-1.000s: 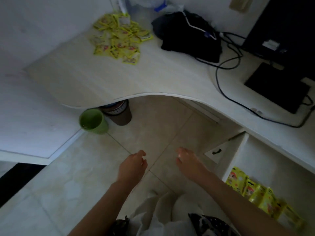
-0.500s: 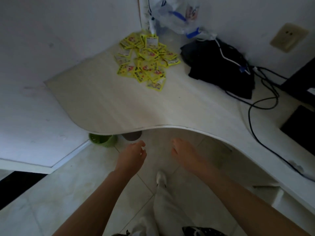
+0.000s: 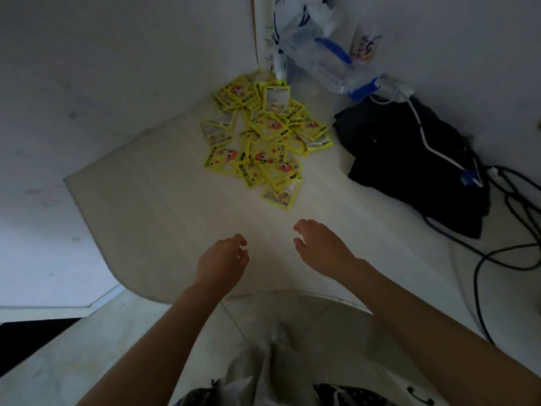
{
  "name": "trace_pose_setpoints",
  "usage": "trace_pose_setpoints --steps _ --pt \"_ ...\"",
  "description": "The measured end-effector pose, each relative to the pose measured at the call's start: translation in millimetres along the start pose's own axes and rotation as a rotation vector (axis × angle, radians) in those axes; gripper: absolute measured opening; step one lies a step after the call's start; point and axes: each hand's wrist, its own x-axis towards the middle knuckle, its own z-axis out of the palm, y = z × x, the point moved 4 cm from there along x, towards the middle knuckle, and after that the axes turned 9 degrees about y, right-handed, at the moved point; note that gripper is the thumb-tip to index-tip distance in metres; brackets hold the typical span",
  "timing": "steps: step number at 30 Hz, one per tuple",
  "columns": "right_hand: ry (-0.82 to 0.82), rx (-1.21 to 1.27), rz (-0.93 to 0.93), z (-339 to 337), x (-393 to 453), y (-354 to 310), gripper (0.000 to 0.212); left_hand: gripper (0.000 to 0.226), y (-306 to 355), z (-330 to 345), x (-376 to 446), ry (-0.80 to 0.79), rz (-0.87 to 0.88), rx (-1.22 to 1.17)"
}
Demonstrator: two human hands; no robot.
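Now left hand point(image 3: 223, 260), right hand point(image 3: 321, 248) hover above desk point(image 3: 164, 206), fingers loosely curled, empty.

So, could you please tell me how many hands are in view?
2. The left hand is over the desk near its front edge, loosely curled and holding nothing; the right hand is beside it, slightly nearer the yellow packets, also empty. None looks hidden.

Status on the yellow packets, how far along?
Done: yellow packets lie heaped in the desk corner. In hand: nothing; left hand and right hand hover empty over the desk, short of the heap. Left: likely reach the heap and grip packets; none is touched yet.
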Motion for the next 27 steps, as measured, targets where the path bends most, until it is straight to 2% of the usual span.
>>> trace_pose_setpoints --steps 11,17,22,27 --pt "0.001 -0.010 0.028 -18.1 108.7 -3.3 0.032 0.027 -20.6 -28.7 132.6 -0.071 0.102 0.116" --pt "0.011 -0.027 0.052 -24.2 165.9 -15.7 0.035 0.039 -27.3 -41.6 205.2 -0.094 0.211 0.196" --pt "0.020 -0.077 0.031 -26.7 203.9 -27.7 0.033 0.049 -27.6 -40.8 240.8 -0.135 0.260 0.245" --pt "-0.008 -0.115 0.019 -29.2 240.0 -32.5 0.037 0.056 -29.4 -29.8 264.0 -0.198 0.290 0.185"
